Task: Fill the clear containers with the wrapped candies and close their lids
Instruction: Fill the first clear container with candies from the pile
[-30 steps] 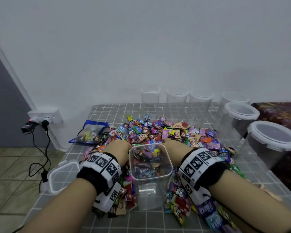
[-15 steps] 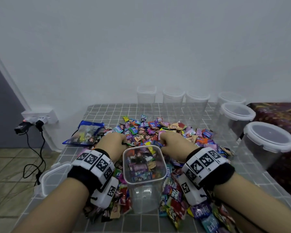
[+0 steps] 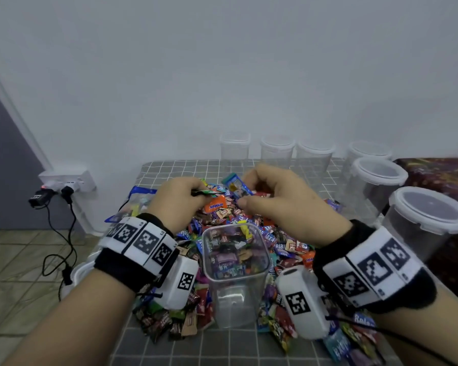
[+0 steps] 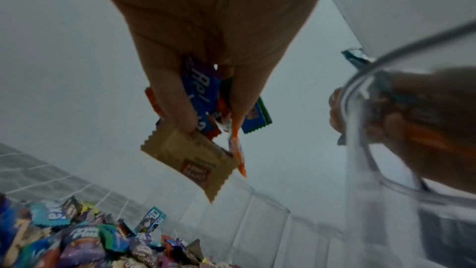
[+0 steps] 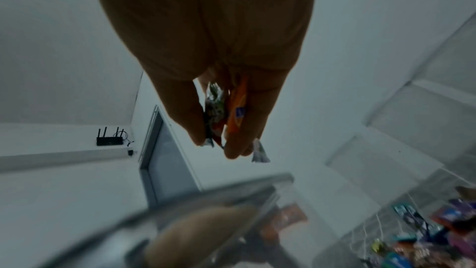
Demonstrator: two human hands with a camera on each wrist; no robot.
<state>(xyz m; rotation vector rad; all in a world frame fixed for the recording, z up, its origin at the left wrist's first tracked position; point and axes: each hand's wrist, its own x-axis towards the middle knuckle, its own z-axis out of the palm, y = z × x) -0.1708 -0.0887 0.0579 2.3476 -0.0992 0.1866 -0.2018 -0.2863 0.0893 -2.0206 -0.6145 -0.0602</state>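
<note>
Both hands have come up off the pile of bright wrapped candies (image 3: pixel 238 215), each carrying a catch!
The left hand (image 3: pixel 176 204) pinches a bunch of wrappers; the right hand (image 3: pixel 283 202) clutches more, above the open, part-filled square clear plastic container (image 3: pixel 237 286) on the grey grid-patterned table (image 3: pixel 169 347).

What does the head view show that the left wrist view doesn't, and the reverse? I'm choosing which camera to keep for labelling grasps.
Only the head view shows the lidded empty containers at the table's back and right, the wall socket and both wristbands. Only the left wrist view shows the underside of the left hand, its fingers pinching several candies, among them a tan wrapper and a blue one. Both show the open container, the candy pile and the right hand, blurred through plastic at the wrist.
</note>
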